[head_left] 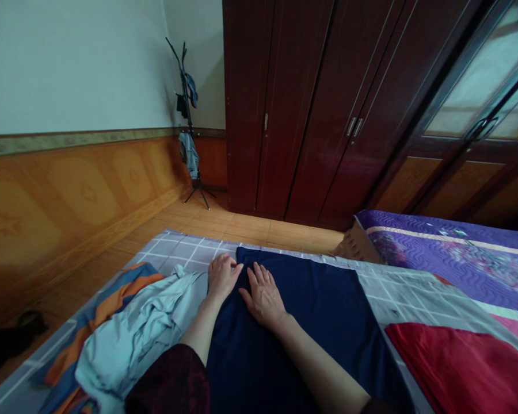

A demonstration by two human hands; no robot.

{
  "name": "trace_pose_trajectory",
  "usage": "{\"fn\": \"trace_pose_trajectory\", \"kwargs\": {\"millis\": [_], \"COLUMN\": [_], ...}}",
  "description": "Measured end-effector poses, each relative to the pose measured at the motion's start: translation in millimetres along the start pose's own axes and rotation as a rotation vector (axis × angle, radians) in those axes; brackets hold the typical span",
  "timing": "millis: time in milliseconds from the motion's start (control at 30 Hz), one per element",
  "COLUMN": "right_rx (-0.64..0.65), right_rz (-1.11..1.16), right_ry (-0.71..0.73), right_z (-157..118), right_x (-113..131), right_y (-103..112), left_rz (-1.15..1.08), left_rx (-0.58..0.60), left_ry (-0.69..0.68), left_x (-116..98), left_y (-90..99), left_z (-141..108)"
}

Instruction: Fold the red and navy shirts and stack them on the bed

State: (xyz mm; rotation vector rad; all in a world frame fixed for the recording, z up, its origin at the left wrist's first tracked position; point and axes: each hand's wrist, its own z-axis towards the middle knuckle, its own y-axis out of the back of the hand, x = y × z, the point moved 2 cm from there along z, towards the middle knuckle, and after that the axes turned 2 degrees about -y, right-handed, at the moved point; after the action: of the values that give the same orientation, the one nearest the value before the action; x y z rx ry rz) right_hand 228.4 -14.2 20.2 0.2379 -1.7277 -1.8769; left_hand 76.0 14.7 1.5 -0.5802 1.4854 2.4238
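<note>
A large navy blue cloth [315, 299] lies spread on the bed in front of me, with soft creases across it. My left hand [223, 277] is at its far left edge, fingers curled and thumb against the cloth; the fingertips are partly hidden. Flat on the cloth just to the right rests my right hand [265, 296], fingers stretched out and holding nothing. A crumpled pale blue-grey garment [129, 333] lies left of my left forearm. It partly covers a blue and orange striped cloth [107, 299].
The bed has a grey checked sheet [190, 247]. A red cloth [461, 368] lies at the right. Beyond are a purple quilted bed [449, 241], a cardboard box [360, 241], a dark red wardrobe [293, 115] and a coat stand [189, 115]. A dark object [12, 339] lies on the floor at left.
</note>
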Motion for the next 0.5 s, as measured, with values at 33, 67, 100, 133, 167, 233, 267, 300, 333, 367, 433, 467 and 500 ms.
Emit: {"fn": "trace_pose_trajectory", "kwargs": {"millis": [33,67,100,133,167,233,267,300,333,367,433,467,500], "right_rx": [-0.012,-0.023,-0.030,-0.034,-0.036,-0.035,-0.035,-0.036,-0.037,-0.036,-0.037,-0.037,-0.037], "right_rz": [0.000,0.000,-0.001,-0.003,-0.004,-0.004,-0.004,-0.003,0.000,0.004,0.016,0.021,0.025], "right_ry": [-0.022,-0.044,-0.064,-0.078,-0.086,-0.087,-0.079,-0.069,-0.059,-0.048,-0.029,-0.025,-0.022], "right_z": [0.3,0.6,0.9,1.1,1.3,1.8,2.0,2.3,2.5,2.7,2.9,2.8,2.7], "right_x": [-2.4,-4.5,-6.3,-7.6,-8.7,-10.8,-11.8,-12.9,-14.1,-15.1,-16.9,-17.6,-18.3], "right_y": [0.2,0.2,0.3,0.3,0.3,0.9,1.4,1.9,2.4,2.8,3.4,3.5,3.5], "left_rz": [-0.008,-0.015,-0.021,-0.025,-0.030,-0.038,-0.043,-0.046,-0.048,-0.049,-0.047,-0.048,-0.051], "left_rx": [0.000,0.000,-0.002,-0.006,-0.009,-0.006,0.004,0.018,0.035,0.053,0.081,0.092,0.098], "left_ry": [0.007,0.020,0.040,0.065,0.093,0.141,0.156,0.167,0.175,0.184,0.209,0.226,0.243], "left_x": [0.6,1.7,3.1,4.9,6.7,9.7,10.7,11.2,11.5,11.6,11.6,11.6,11.4], "left_y": [-0.8,-1.5,-1.9,-2.1,-2.1,-1.7,-1.5,-1.4,-1.4,-1.5,-2.0,-2.5,-3.2], "left_z": [0.9,1.8,2.8,3.7,4.6,6.6,8.2,10.4,13.5,17.5,27.6,33.2,38.5]}}
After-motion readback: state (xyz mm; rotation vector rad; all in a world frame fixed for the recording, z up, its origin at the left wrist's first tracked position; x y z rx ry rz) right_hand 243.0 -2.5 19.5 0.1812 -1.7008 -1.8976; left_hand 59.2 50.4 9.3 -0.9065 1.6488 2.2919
